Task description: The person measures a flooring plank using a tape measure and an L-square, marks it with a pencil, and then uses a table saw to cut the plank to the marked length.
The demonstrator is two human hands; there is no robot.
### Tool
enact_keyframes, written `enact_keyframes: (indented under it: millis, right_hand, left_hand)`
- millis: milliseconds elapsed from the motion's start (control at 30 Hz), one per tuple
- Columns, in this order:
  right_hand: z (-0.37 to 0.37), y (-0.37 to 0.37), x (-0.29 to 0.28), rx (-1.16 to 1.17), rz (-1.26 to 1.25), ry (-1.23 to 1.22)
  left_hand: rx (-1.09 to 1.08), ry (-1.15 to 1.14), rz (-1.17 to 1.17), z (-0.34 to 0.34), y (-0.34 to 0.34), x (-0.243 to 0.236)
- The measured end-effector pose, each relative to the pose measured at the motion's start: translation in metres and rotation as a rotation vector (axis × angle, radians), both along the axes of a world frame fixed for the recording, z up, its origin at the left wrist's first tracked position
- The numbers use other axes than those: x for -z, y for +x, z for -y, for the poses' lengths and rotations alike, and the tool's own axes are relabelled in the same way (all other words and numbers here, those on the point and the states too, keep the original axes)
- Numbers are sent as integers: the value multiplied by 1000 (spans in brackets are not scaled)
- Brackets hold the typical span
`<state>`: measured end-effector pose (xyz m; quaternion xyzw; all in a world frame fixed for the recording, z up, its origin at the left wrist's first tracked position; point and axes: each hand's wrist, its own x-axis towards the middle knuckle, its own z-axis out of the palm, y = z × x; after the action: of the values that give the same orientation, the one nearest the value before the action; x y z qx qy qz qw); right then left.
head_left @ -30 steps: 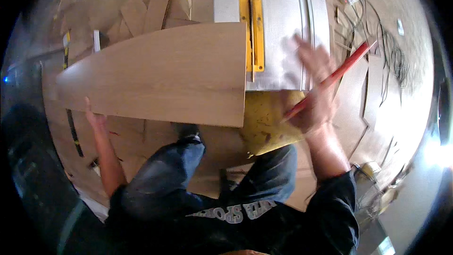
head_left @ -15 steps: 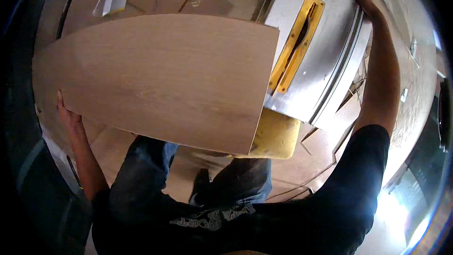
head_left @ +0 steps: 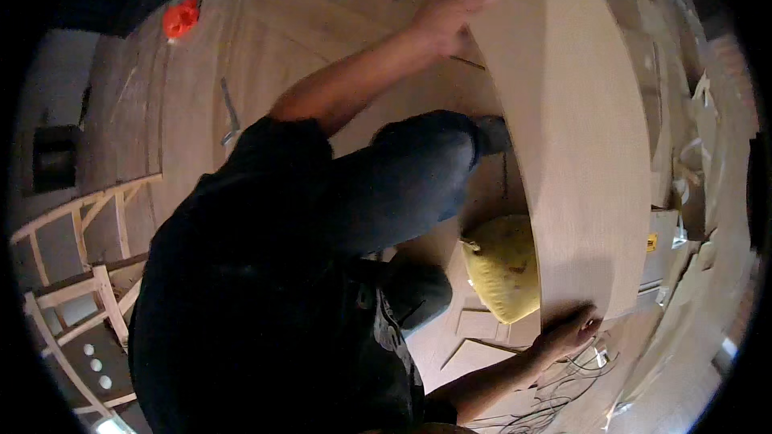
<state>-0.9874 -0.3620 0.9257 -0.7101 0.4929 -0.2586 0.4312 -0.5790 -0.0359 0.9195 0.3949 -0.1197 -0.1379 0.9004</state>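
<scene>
A long wooden panel (head_left: pixel 575 153) with one curved edge lies in front of me, running from the top of the view down toward the right. My left hand (head_left: pixel 458 18) is closed over its left edge near the upper part, slightly blurred. My right hand (head_left: pixel 567 331) grips its lower end, fingers curled at the edge. Most of the silver table saw (head_left: pixel 650 269) is hidden by the panel; a bit of its top and yellow insert shows at the right. Beside my bent legs, a yellow rounded, cushion-like thing (head_left: pixel 503 269) sits partly behind the panel.
An orange-red bundle (head_left: pixel 181 18) and a thin metal tool (head_left: pixel 230 112) lie on the floor at left. A wooden frame (head_left: pixel 80 225) stands at the far left. Tangled cables (head_left: pixel 555 394) lie near my right forearm. Scraps line the right side.
My view has swung to the right, so the panel now runs up and down the picture. My right hand has left the table saw's far edge and now holds the panel's end.
</scene>
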Motion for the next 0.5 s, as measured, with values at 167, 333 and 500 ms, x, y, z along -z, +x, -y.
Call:
enact_keyframes:
  millis: [167,333,500]
  right_hand:
    - [-82,-30,-54,349,214,-102]
    - [-103,-25,-10,64,23,-531]
    - [-140,42,32,-569,-11,-293]
  left_hand:
    - [-302,250,362,-56,-71,-94]
    - [-158,73,630,-121,-105,-209]
    - [-371,-64,817,-177,-32,-279]
